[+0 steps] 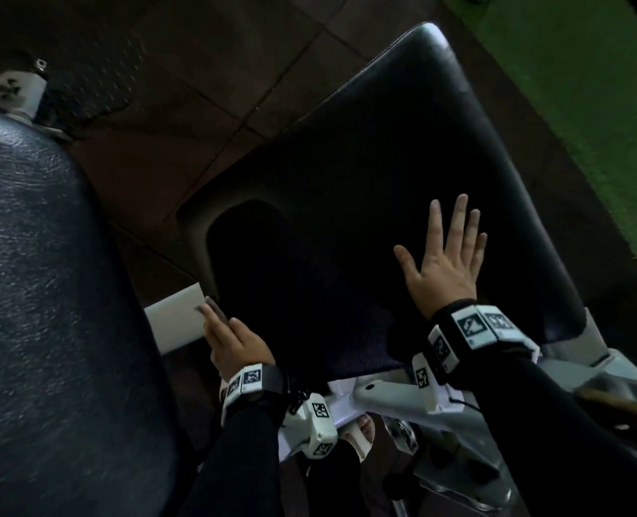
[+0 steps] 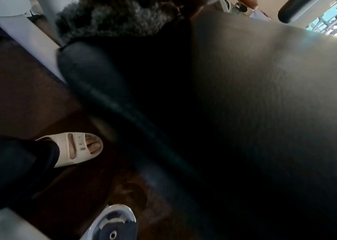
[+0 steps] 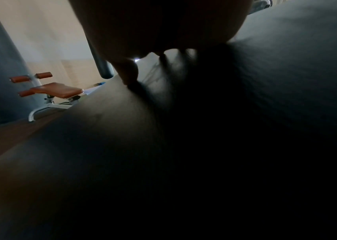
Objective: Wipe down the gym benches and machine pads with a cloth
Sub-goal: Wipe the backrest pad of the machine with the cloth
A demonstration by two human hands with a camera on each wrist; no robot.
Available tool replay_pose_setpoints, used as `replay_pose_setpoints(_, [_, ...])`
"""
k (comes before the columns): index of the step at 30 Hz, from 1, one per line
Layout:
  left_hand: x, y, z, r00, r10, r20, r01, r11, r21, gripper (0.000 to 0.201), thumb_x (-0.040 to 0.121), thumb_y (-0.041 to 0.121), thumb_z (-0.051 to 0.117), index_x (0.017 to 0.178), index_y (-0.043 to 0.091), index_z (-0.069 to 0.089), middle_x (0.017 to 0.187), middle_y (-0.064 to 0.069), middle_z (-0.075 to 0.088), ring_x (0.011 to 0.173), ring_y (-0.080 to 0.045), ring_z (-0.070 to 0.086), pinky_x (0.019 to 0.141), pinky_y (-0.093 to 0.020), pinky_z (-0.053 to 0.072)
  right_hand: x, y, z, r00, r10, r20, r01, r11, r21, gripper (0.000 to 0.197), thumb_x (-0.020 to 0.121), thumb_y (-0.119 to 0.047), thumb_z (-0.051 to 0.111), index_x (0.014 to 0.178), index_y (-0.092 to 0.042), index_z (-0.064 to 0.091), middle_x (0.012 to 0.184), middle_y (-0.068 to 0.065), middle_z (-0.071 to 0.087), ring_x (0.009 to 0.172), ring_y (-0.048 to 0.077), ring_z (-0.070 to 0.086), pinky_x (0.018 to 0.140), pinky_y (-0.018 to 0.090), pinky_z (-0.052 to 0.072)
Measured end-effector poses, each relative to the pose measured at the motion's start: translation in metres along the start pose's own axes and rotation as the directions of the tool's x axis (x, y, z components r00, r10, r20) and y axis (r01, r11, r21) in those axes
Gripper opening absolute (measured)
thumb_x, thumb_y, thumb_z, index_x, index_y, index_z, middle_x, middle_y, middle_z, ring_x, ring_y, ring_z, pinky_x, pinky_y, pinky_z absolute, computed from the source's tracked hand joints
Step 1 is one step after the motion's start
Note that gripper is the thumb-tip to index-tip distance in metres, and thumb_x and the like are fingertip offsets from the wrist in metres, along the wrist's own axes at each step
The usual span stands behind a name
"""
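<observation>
A black seat pad (image 1: 365, 173) fills the middle of the head view. My right hand (image 1: 444, 255) lies flat on its right part, fingers spread and straight, holding nothing. In the right wrist view the hand (image 3: 163, 27) is a dark shape with fingertips touching the pad (image 3: 266, 113). My left hand (image 1: 227, 337) rests at the pad's near left edge with its fingers reaching forward; nothing shows in it. A dark fuzzy cloth (image 2: 112, 21) lies on the pad's (image 2: 266, 113) near end by the white frame. It is hard to pick out in the head view.
A second black pad (image 1: 29, 292) stands close on the left. The white machine frame (image 1: 391, 397) runs below the seat, and my sandalled foot (image 2: 77, 149) stands beside it. Green turf (image 1: 589, 106) lies to the right, and an orange bench (image 3: 56, 91) stands further off.
</observation>
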State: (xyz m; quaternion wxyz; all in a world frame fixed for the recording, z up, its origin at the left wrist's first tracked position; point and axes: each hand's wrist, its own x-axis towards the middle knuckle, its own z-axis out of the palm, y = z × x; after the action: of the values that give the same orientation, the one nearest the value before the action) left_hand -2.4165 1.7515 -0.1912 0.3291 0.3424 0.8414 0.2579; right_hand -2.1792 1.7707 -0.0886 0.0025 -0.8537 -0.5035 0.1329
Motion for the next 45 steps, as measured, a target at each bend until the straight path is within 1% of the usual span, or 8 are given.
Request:
replay_pose_setpoints(9, [-0.039,-0.026,-0.013,0.997,-0.063,0.043,0.068,0.992,-0.107,0.052,0.099,0.012,0.041,0.149,0.016,0.026,0.152,-0.014,0.030,0.138,-0.029,0.031,0.107,-0.029,0.025,-0.060,0.020,0.022,0.997,-0.021,0.073,0.021,1.000,0.000,0.066,0.096,-0.050,0.025,0.145,-0.039,-0.017,0.147,-0.015,-0.037,0.134,0.005,-0.036,0.103,0.028,-0.033])
replay_pose_setpoints(16, [-0.038,-0.028,-0.015,0.989,-0.131,-0.065,0.125,0.988,-0.094,0.050,0.098,0.008,0.040,0.143,0.028,0.038,0.143,-0.008,0.047,0.128,-0.028,0.046,0.103,-0.031,0.036,-0.060,0.018,0.027,0.997,0.003,0.077,-0.005,1.000,0.018,0.067,0.095,-0.048,0.026,0.142,-0.042,-0.022,0.145,-0.017,-0.039,0.131,0.003,-0.039,0.100,0.029,-0.035])
replay_pose_setpoints(22, [-0.042,-0.012,-0.014,0.988,0.102,-0.115,-0.108,0.993,-0.053,0.052,0.093,-0.008,0.039,0.138,0.018,0.048,0.142,-0.013,0.047,0.125,-0.026,0.050,0.092,-0.016,0.034,-0.063,0.017,0.030,1.000,0.010,0.014,-0.009,0.999,-0.052,0.065,0.094,-0.050,0.022,0.146,-0.037,-0.015,0.152,-0.010,-0.030,0.138,0.009,-0.030,0.105,0.034,-0.030])
replay_pose_setpoints(27, [-0.055,0.020,0.000,0.890,0.444,0.102,-0.449,0.893,0.031,0.056,0.086,-0.014,0.046,0.138,0.006,0.046,0.147,-0.018,0.037,0.139,-0.036,0.030,0.113,-0.048,0.027,-0.063,0.017,0.030,0.999,0.021,0.029,-0.018,0.996,-0.083,0.065,0.094,-0.051,0.018,0.145,-0.037,-0.019,0.151,-0.009,-0.033,0.137,0.011,-0.031,0.105,0.035,-0.030])
replay_pose_setpoints(32, [-0.082,0.060,0.013,0.659,0.665,0.352,-0.697,0.716,-0.047,0.043,0.090,0.005,0.057,0.132,0.010,0.054,0.137,-0.014,0.051,0.134,-0.036,0.037,0.112,-0.053,0.026,-0.060,0.016,0.026,0.994,0.037,0.102,-0.034,0.999,-0.028,0.068,0.095,-0.049,0.024,0.140,-0.042,-0.026,0.144,-0.015,-0.042,0.131,0.006,-0.041,0.101,0.032,-0.035])
replay_pose_setpoints(37, [-0.030,0.082,-0.004,0.709,0.643,0.291,-0.637,0.760,-0.127,0.034,0.091,0.010,0.054,0.123,0.002,0.059,0.124,-0.018,0.057,0.116,-0.030,0.055,0.099,-0.031,0.041,-0.066,0.012,0.022,0.995,0.060,0.075,-0.059,0.998,-0.012,0.067,0.095,-0.047,0.029,0.145,-0.038,-0.015,0.150,-0.013,-0.032,0.135,0.007,-0.034,0.108,0.035,-0.028])
replay_pose_setpoints(41, [0.023,0.094,-0.011,0.636,0.553,0.538,-0.698,0.709,0.096,0.042,0.095,0.018,0.049,0.137,0.015,0.048,0.149,-0.010,0.036,0.139,-0.027,0.031,0.109,-0.049,0.031,-0.072,-0.003,0.024,0.991,0.124,0.046,-0.125,0.992,0.027,0.064,0.097,-0.041,0.033,0.146,-0.033,-0.007,0.153,-0.009,-0.025,0.138,0.008,-0.029,0.110,0.037,-0.024])
replay_pose_setpoints(45, [0.054,0.095,-0.018,0.555,0.449,0.700,-0.788,0.554,0.269,0.049,0.097,0.035,0.043,0.144,0.034,0.032,0.155,0.004,0.019,0.144,-0.018,0.015,0.110,-0.060,0.022,-0.087,-0.036,0.031,0.982,0.180,0.051,-0.185,0.975,0.125,0.056,0.096,-0.045,0.015,0.147,-0.029,0.001,0.154,-0.009,-0.017,0.141,0.006,-0.021,0.113,0.038,-0.018])
